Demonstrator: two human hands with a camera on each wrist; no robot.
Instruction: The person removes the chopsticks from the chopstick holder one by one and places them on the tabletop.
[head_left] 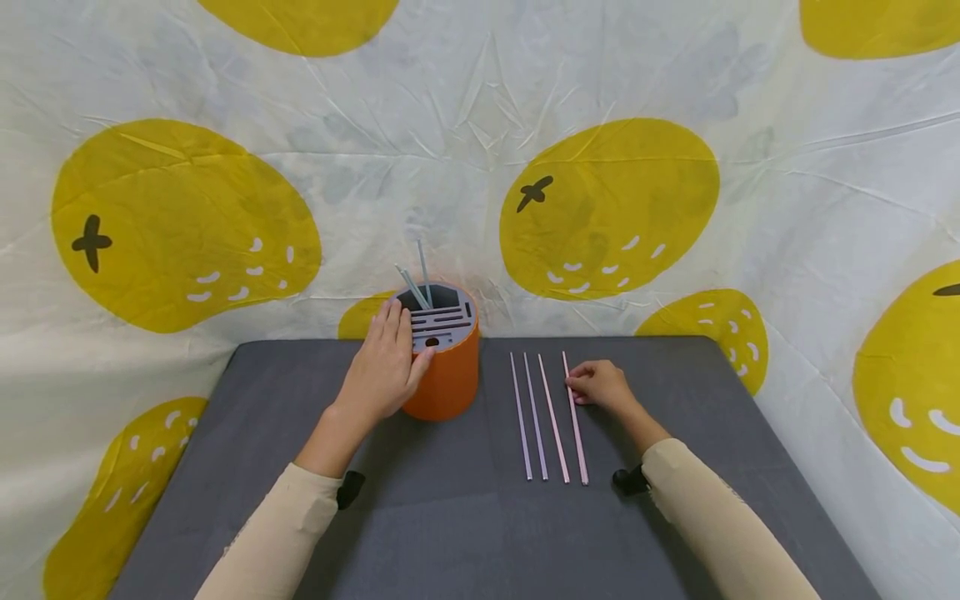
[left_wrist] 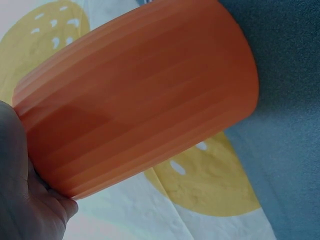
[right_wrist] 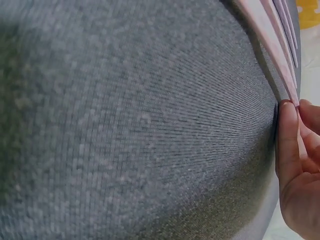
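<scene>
An orange round utensil holder point(head_left: 441, 387) with a grey slotted top point(head_left: 452, 319) stands toward the back of the table, its ribbed side filling much of the left wrist view. My left hand point(head_left: 384, 362) rests on its left rim with fingers extended and the thumb at the front edge. To the right of the holder, my right hand point(head_left: 600, 386) pinches a thin pink chopstick point(head_left: 576, 433) between thumb and fingertips near its far end. Beside it lie another pink chopstick point(head_left: 553, 417) and two lavender ones, including the leftmost chopstick point(head_left: 521, 417), roughly parallel.
Pale blue-green sticks point(head_left: 412, 286) lean out of the holder's large back compartment. The dark grey table point(head_left: 465, 533) ends at a patterned white cloth point(head_left: 420, 100) with big yellow fruit shapes. Each wrist carries a small black camera, such as the right one point(head_left: 630, 481).
</scene>
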